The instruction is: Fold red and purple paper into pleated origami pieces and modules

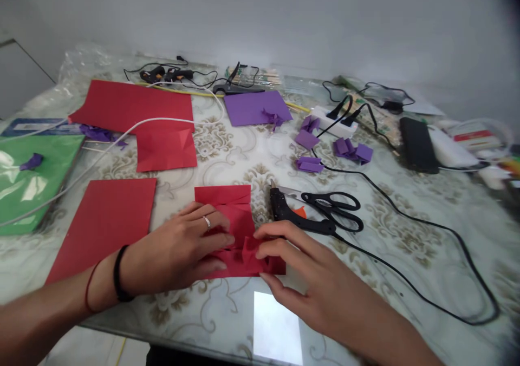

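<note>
A creased red paper sheet [239, 220] lies on the table in front of me, with a small raised red fold [249, 253] at its lower right. My left hand [182, 247], wearing a ring, rests across the sheet's left side with fingers slightly bent and pressing on the paper. At the raised fold, the fingertips of my right hand [300, 271] hold the paper, thumb low and fingers above. A black glue gun [298, 217] and black-handled scissors [335, 206] lie just beyond my right hand.
Flat red sheets [109, 222] and a green pack [36, 176] are at left. Purple paper [255, 108] and folded purple pieces [311, 164] lie farther back. A white power strip [333, 122] feeds a black cord [406, 214] along the right; a white cable [162, 120] crosses the left.
</note>
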`<state>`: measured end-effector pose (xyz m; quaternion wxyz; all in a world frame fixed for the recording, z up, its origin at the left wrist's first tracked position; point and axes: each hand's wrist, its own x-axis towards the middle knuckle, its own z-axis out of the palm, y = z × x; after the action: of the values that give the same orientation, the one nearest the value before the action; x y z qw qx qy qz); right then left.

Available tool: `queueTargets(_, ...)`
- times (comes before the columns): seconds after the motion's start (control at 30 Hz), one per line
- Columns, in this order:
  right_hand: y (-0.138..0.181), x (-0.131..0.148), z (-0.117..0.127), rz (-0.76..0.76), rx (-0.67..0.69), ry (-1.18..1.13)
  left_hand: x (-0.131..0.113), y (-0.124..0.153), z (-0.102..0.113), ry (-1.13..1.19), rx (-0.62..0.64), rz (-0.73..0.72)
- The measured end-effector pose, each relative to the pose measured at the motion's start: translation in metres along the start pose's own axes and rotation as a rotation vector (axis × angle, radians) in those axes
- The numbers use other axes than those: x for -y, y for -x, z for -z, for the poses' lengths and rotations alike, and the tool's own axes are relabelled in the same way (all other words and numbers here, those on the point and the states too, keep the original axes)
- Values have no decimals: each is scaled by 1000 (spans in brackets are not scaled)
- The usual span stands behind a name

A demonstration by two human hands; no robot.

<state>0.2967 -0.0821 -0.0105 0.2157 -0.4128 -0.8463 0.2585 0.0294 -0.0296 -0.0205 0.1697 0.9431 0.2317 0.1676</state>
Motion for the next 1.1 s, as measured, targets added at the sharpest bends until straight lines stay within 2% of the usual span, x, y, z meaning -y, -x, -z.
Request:
queueTargets(0.17,-9,4,-18,-17,-90,124,1,2,-2,16,-1,36)
queueTargets(0.37,-4,4,-15,-99,17,107,0,3,-5,-13,3,39)
queueTargets(0.53,-1,2,-21,-133,-3,102,0,1,-6,-2,-9,65)
queueTargets(0.7,-1,-3,-29,-107,-26,146,2,1,-9,0,-37,49)
queueTargets(1.1,-3,-1,-30,42,-121,201,2,-3,-11,5,-64,30)
